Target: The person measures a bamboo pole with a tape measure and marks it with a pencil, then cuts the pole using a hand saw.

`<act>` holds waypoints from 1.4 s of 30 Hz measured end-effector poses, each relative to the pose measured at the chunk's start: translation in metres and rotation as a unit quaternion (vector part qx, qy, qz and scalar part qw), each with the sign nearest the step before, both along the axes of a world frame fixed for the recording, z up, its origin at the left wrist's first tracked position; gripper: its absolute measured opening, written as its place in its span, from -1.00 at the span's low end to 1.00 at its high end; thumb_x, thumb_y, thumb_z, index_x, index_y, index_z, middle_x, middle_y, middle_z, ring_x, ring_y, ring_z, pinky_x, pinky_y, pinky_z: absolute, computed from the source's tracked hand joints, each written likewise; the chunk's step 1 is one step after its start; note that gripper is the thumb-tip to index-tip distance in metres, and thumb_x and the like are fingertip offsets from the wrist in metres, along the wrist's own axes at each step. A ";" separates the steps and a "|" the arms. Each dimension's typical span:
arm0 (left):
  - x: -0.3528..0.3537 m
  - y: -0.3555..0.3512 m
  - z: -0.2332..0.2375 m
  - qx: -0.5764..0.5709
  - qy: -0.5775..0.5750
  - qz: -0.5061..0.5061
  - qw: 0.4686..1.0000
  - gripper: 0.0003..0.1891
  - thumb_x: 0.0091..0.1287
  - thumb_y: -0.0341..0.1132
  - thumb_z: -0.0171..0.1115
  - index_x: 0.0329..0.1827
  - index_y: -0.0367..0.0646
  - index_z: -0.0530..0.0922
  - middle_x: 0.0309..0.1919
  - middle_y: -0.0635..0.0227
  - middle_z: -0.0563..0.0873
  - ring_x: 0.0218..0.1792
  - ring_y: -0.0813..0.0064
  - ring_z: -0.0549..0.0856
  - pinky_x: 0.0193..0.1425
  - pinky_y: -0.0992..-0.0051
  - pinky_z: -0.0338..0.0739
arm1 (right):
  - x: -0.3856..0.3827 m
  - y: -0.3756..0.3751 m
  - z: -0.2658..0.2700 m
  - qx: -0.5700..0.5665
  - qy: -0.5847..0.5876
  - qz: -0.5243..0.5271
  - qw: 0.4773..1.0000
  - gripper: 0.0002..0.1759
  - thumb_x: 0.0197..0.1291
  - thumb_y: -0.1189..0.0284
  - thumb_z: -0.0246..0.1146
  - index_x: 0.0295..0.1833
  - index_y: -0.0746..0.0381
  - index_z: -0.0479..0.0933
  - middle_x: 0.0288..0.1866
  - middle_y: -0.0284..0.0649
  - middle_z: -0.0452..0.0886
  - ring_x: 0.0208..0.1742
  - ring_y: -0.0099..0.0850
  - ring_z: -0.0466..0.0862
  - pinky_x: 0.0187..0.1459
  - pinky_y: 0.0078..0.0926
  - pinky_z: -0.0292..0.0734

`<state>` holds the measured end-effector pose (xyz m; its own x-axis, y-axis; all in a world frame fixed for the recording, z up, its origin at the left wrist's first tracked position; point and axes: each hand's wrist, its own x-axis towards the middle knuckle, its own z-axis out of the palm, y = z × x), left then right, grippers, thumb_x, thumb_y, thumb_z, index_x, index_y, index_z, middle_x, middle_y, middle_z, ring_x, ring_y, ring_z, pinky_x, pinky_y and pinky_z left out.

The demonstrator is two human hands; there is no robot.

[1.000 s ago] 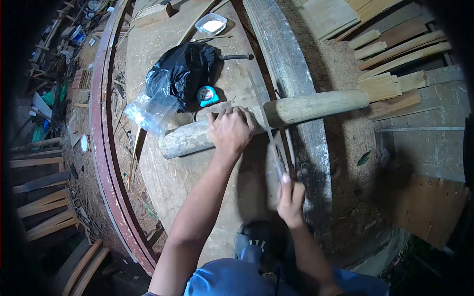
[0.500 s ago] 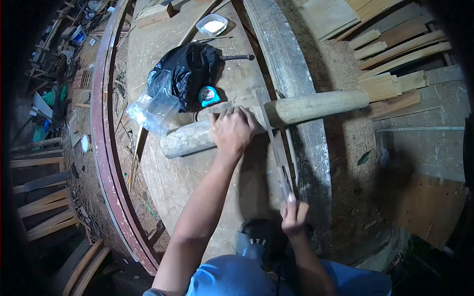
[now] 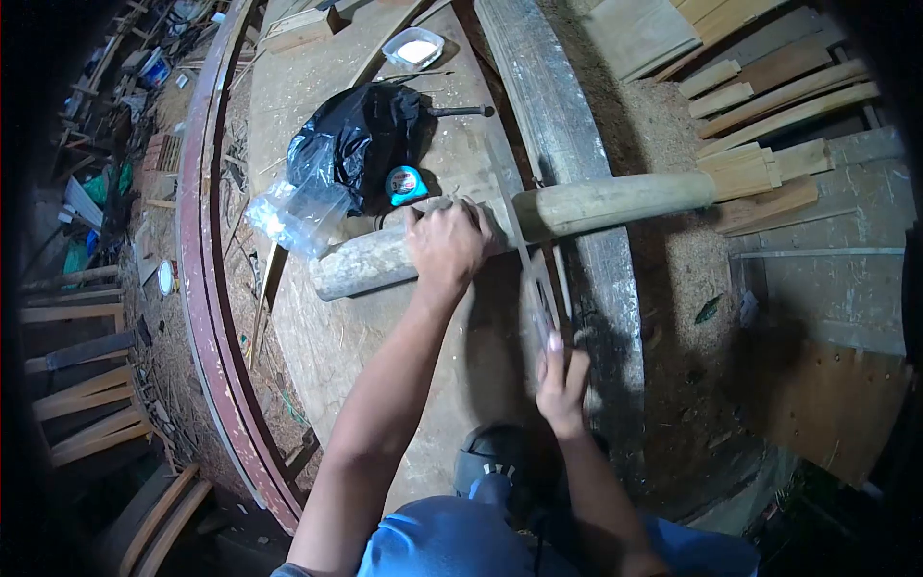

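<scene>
A pale round log [image 3: 615,208] lies across the wooden board and the thick beam beside it. My left hand [image 3: 446,242] is closed over the log, left of the saw, with its fingers wrapped round the top. In my right hand [image 3: 563,385] is the handle of a handsaw [image 3: 520,240], whose blade crosses the log near its middle. The blade points away from me and its far end reaches past the log. Just beyond my left hand sit a teal tape measure [image 3: 405,186] and a black plastic bag [image 3: 356,144].
A clear plastic bag [image 3: 300,221] lies by the log's left end. Farther off on the board [image 3: 327,356] are a hammer [image 3: 461,112] and a plastic tub of white stuff [image 3: 414,48]. The grey beam [image 3: 558,106] runs along the right, with stacked planks [image 3: 760,173] beyond.
My right hand and the saw have moved forward, away from me, so more blade shows beyond the log. My left hand stays on the log, which has shifted slightly.
</scene>
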<state>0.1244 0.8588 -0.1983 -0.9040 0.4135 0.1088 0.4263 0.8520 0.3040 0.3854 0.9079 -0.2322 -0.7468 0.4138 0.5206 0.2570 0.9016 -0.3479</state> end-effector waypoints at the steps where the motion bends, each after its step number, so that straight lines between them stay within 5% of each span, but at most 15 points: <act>1: 0.004 -0.002 0.000 0.014 0.014 0.000 1.000 -0.60 0.42 -0.16 0.08 -0.44 -0.19 0.76 -0.42 -0.03 0.79 -0.39 0.01 0.79 0.25 0.08 0.45 | -0.015 0.005 0.001 -0.171 -0.028 -0.007 0.985 -0.55 0.63 0.25 0.05 -0.38 0.27 0.43 -0.60 -0.32 0.38 -0.58 -0.48 0.42 -0.48 -0.42 0.29; 6: 0.004 0.002 0.006 0.002 -0.006 0.002 1.000 -0.64 0.39 -0.18 0.12 -0.43 -0.19 0.77 -0.41 0.01 0.80 -0.37 0.03 0.80 0.24 0.06 0.44 | 0.038 -0.018 0.032 -0.508 0.008 -0.028 0.861 -0.45 0.62 0.22 0.07 -0.52 0.24 0.42 -0.61 -0.37 0.38 -0.60 -0.55 0.42 -0.60 -0.40 0.21; 9: 0.010 0.000 0.000 0.065 0.097 0.000 0.993 -0.62 0.40 -0.17 0.10 -0.45 -0.19 0.76 -0.42 0.01 0.80 -0.37 0.04 0.80 0.24 0.05 0.44 | 0.040 -0.020 0.035 -0.482 0.010 -0.064 0.874 -0.42 0.62 0.20 0.09 -0.57 0.20 0.39 -0.64 -0.40 0.39 -0.62 -0.59 0.40 -0.62 -0.39 0.19; 10: 0.006 0.002 0.000 0.034 0.043 -0.002 0.998 -0.61 0.40 -0.16 0.10 -0.46 -0.19 0.76 -0.41 0.00 0.80 -0.37 0.04 0.80 0.25 0.06 0.44 | 0.034 -0.017 0.003 -0.169 -0.033 -0.074 0.982 -0.38 0.62 0.19 0.07 -0.62 0.19 0.37 -0.70 -0.38 0.37 -0.65 -0.54 0.39 -0.60 -0.39 0.19; 16: 0.001 0.000 0.002 -0.020 -0.013 0.003 1.000 -0.54 0.45 -0.07 0.05 -0.44 -0.15 0.79 -0.48 -0.05 0.77 -0.42 -0.01 0.79 0.34 0.12 0.42 | -0.010 -0.004 0.045 -0.494 -0.039 -0.024 0.868 -0.37 0.62 0.15 0.07 -0.59 0.22 0.33 -0.67 -0.32 0.40 -0.68 -0.47 0.39 -0.58 -0.38 0.21; 19: 0.000 0.000 0.001 -0.008 0.002 0.006 1.000 -0.53 0.45 -0.06 0.05 -0.45 -0.15 0.78 -0.48 -0.06 0.77 -0.42 -0.01 0.79 0.34 0.13 0.43 | 0.034 -0.018 0.044 -0.480 0.040 -0.030 0.876 -0.44 0.61 0.18 0.10 -0.53 0.22 0.39 -0.68 -0.31 0.39 -0.68 -0.48 0.39 -0.58 -0.39 0.24; 22: 0.003 0.001 -0.001 0.005 0.020 -0.006 1.000 -0.53 0.46 -0.07 0.05 -0.46 -0.16 0.78 -0.49 -0.06 0.77 -0.43 -0.01 0.79 0.33 0.13 0.43 | 0.014 -0.011 0.020 -0.236 -0.002 -0.043 0.971 -0.60 0.61 0.22 0.12 -0.29 0.26 0.45 -0.61 -0.26 0.41 -0.64 -0.49 0.40 -0.55 -0.38 0.27; 27: 0.000 -0.001 0.001 -0.018 0.009 -0.008 1.000 -0.54 0.45 -0.08 0.06 -0.47 -0.18 0.77 -0.50 -0.04 0.76 -0.44 -0.01 0.78 0.31 0.12 0.44 | -0.004 0.006 0.024 -0.491 -0.114 -0.010 0.863 -0.71 0.58 0.32 0.16 -0.25 0.25 0.46 -0.52 -0.22 0.40 -0.55 -0.50 0.42 -0.50 -0.37 0.29; 28: 0.000 0.000 0.004 -0.021 0.003 -0.004 1.000 -0.54 0.44 -0.09 0.07 -0.48 -0.19 0.77 -0.49 -0.03 0.77 -0.44 -0.01 0.78 0.31 0.13 0.45 | 0.008 -0.008 0.037 -0.131 -0.021 0.008 0.991 -0.75 0.58 0.38 0.14 -0.24 0.23 0.37 -0.56 -0.21 0.41 -0.60 -0.51 0.39 -0.56 -0.38 0.27; 30: -0.001 0.001 0.003 -0.024 -0.004 0.003 1.000 -0.54 0.44 -0.09 0.08 -0.48 -0.19 0.77 -0.49 -0.02 0.77 -0.43 0.00 0.78 0.30 0.13 0.45 | 0.046 -0.018 0.045 -0.509 0.022 -0.013 0.860 -0.74 0.58 0.42 0.13 -0.23 0.22 0.28 -0.57 -0.22 0.43 -0.62 -0.51 0.38 -0.59 -0.42 0.27; 32: 0.000 0.003 -0.001 -0.011 0.027 0.007 1.000 -0.55 0.43 -0.10 0.09 -0.50 -0.19 0.76 -0.49 0.00 0.77 -0.42 0.01 0.78 0.27 0.17 0.48 | 0.037 -0.021 0.032 -0.258 -0.094 -0.014 0.961 -0.72 0.59 0.41 0.12 -0.23 0.22 0.21 -0.56 -0.25 0.42 -0.61 -0.52 0.39 -0.58 -0.48 0.30; 33: -0.005 0.005 -0.001 0.000 0.040 -0.001 0.999 -0.55 0.43 -0.12 0.10 -0.53 -0.19 0.75 -0.48 0.01 0.78 -0.41 0.03 0.78 0.20 0.18 0.50 | 0.020 -0.020 0.031 -0.366 -0.033 -0.059 0.928 -0.71 0.57 0.43 0.15 -0.26 0.21 0.25 -0.57 -0.26 0.42 -0.61 -0.53 0.39 -0.56 -0.46 0.31; 34: -0.005 0.005 -0.002 0.001 0.042 0.000 0.999 -0.55 0.43 -0.12 0.10 -0.53 -0.19 0.75 -0.48 0.01 0.78 -0.41 0.03 0.78 0.20 0.18 0.50 | 0.007 0.000 0.035 0.105 -0.050 0.018 0.993 -0.67 0.58 0.33 0.15 -0.30 0.22 0.32 -0.58 -0.29 0.40 -0.61 -0.52 0.39 -0.53 -0.44 0.29; 36: -0.008 0.002 -0.001 0.005 0.013 -0.011 1.000 -0.57 0.42 -0.12 0.10 -0.49 -0.19 0.76 -0.43 -0.02 0.79 -0.39 0.02 0.81 0.32 0.08 0.42 | -0.016 0.001 0.013 -0.399 -0.040 -0.056 0.914 -0.58 0.60 0.22 0.11 -0.33 0.26 0.40 -0.58 -0.29 0.39 -0.61 -0.50 0.39 -0.50 -0.42 0.26; 42: 0.000 0.002 -0.004 0.016 0.062 0.005 0.998 -0.59 0.43 -0.12 0.10 -0.47 -0.18 0.76 -0.45 -0.01 0.78 -0.41 0.04 0.79 0.23 0.13 0.47 | 0.027 -0.020 0.066 -0.543 0.020 -0.045 0.838 -0.47 0.62 0.25 0.08 -0.53 0.18 0.35 -0.64 -0.35 0.39 -0.67 -0.55 0.35 -0.58 -0.47 0.22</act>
<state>0.1240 0.8608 -0.2020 -0.8868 0.3993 0.2328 0.4539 0.8473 0.2758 0.4122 0.8880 -0.1666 -0.6787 0.7129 -0.1761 0.2753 0.0247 -0.9610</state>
